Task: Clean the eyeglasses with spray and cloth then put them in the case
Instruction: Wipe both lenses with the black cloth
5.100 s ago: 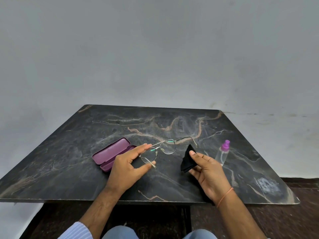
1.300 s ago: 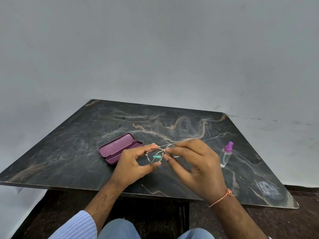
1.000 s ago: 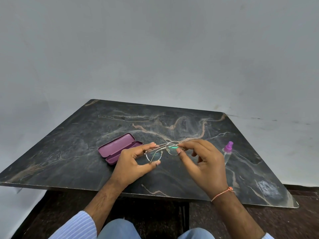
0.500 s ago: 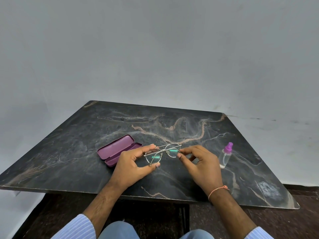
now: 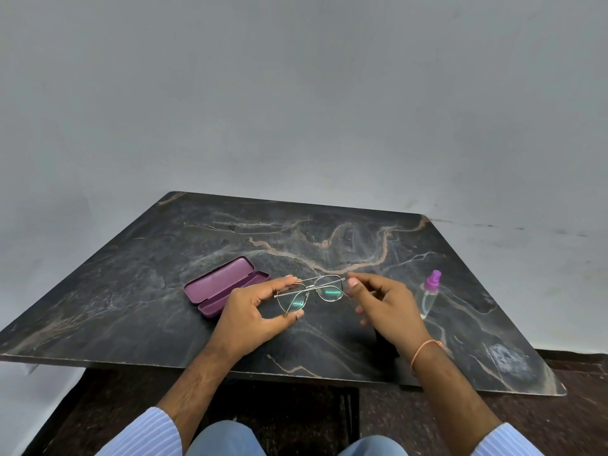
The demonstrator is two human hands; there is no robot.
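Since a second ago the right hand has slid out to the far end of the eyeglasses, and both temples now lie folded. Its thumb and forefinger pinch the frame's right corner. At the other end the left hand clamps the left lens rim between thumb and fingers, so the pair hangs just above the marble table. Just left of that grip lies the open purple case; right of the other stands the spray bottle.
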